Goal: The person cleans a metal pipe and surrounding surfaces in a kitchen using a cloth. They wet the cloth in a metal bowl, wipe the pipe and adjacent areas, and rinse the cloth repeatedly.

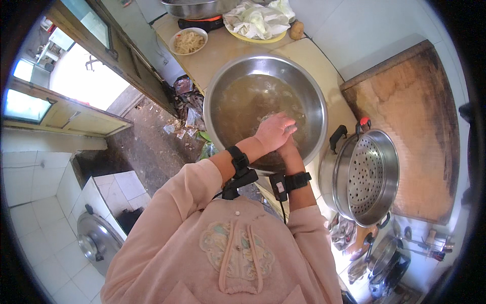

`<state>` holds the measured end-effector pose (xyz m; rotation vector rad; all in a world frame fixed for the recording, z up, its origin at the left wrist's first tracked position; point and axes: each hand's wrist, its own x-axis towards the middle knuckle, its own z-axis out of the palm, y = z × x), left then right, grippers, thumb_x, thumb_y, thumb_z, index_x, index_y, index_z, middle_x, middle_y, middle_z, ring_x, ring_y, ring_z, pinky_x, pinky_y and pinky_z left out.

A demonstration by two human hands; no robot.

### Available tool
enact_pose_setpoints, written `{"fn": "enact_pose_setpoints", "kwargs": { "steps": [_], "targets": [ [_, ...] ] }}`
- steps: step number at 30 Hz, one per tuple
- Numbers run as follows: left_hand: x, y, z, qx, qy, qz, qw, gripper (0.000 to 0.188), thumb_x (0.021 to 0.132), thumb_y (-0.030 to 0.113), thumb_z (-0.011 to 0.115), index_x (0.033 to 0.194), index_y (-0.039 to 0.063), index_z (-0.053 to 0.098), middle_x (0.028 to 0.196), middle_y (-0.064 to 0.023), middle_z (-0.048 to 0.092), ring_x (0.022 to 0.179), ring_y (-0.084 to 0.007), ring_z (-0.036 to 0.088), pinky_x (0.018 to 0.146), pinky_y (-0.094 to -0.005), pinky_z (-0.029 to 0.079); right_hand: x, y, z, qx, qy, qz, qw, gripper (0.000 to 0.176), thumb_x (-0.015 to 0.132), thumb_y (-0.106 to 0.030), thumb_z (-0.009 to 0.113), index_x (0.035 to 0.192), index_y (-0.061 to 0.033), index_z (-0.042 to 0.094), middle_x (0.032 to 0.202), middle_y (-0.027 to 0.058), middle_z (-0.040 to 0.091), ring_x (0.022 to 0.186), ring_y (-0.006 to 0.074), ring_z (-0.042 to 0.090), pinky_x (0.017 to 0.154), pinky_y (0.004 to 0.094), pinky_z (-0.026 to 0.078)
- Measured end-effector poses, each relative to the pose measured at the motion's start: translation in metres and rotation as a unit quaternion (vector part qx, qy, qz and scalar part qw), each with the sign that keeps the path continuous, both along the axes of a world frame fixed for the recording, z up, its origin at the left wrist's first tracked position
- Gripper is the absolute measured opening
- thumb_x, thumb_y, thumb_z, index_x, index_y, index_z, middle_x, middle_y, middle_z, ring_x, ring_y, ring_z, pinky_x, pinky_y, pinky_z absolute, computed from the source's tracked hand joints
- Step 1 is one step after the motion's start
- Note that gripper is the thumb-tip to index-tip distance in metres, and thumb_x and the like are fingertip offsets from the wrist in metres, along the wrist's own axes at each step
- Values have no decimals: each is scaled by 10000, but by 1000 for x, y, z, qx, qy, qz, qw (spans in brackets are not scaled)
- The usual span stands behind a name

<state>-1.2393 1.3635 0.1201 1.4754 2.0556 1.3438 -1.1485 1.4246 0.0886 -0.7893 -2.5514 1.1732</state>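
A large stainless steel basin (265, 57) holds murky brownish water (243, 98) with foam or bubbles on it. My left hand (274, 131) is over the water with its fingers curled, crossing on top of my right hand (287, 147). Most of the right hand is hidden beneath the left. Between the hands there may be something small and greyish, but it is too covered to make out. Black bands with small boxes circle both my wrists.
The basin stands on a yellowish counter (212, 76). Behind it are a bowl of shredded food (188, 41), a yellow plate (262, 40) with leafy vegetable and a potato (297, 30). At right are a perforated steamer pot (366, 171) and a leaning wooden board (414, 125). Litter (186, 125) lies on the floor.
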Motion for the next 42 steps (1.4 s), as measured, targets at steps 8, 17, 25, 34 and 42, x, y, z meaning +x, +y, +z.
{"fn": "enact_pose_setpoints", "kwargs": {
  "steps": [8, 17, 25, 34, 42],
  "targets": [
    [-75, 0, -85, -169, 87, 94, 977, 301, 828, 285, 550, 1019, 65, 625, 999, -168, 598, 927, -321, 575, 808, -408, 464, 3, -1, 6, 91, 71, 5, 993, 483, 704, 68, 501, 1152, -105, 561, 1071, 191, 532, 1004, 369, 507, 888, 411, 415],
    [-14, -19, -26, -55, -263, 63, 961, 346, 832, 332, 566, 968, 14, 560, 898, -193, 601, 834, -320, 587, 714, -394, 459, -2, 23, -10, -626, 225, -308, 680, 228, 853, -256, 570, 939, -48, 603, 946, 96, 617, 845, 240, 587, 792, 377, 465],
    [19, -18, 1, -79, -51, 33, 995, 268, 873, 294, 492, 960, 51, 566, 908, -160, 593, 899, -349, 562, 766, -424, 456, -6, 1, 5, -671, 146, -290, 666, 390, 895, -359, 470, 1139, -60, 522, 1123, 102, 559, 1038, 248, 522, 868, 410, 427],
    [-58, -8, -22, -24, -455, 137, 880, 351, 884, 327, 525, 1085, 41, 557, 1037, -93, 619, 967, -250, 583, 823, -358, 455, 10, 16, 18, -579, 226, -190, 760, 205, 844, -138, 580, 1018, -30, 590, 994, 84, 613, 916, 212, 587, 833, 348, 465],
    [-76, -26, -2, 103, -726, 101, 673, 331, 851, 235, 598, 1110, 52, 504, 1067, -58, 565, 960, -196, 555, 792, -370, 450, 21, 30, 28, -225, 183, -131, 948, 288, 737, 104, 536, 965, -56, 608, 1069, 37, 597, 1002, 185, 550, 878, 276, 401]
  ]
}}
